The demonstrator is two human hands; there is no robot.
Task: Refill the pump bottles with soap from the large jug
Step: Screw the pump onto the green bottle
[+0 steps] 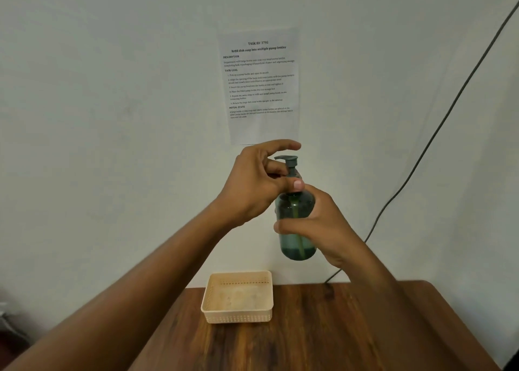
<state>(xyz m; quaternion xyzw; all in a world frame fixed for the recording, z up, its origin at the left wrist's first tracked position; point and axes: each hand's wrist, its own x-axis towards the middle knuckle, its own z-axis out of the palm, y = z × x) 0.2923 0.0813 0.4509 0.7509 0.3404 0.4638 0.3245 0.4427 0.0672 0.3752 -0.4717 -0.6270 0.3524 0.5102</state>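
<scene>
A translucent green pump bottle (296,216) is held upright in the air, well above the table. A shallow layer of liquid sits at its bottom and a dip tube runs down inside. My right hand (328,227) wraps around its body from the right. My left hand (258,182) grips the collar of the grey pump head (288,161) at the bottle's neck, thumb and fingers pinched on it, index finger stretched out above the nozzle. The large jug is out of view.
A shallow beige perforated basket (238,316) stands empty at the far edge of the wooden table (323,334), below the bottle. A printed task sheet (259,84) hangs on the white wall. A dark cable (421,157) runs down the wall to the right.
</scene>
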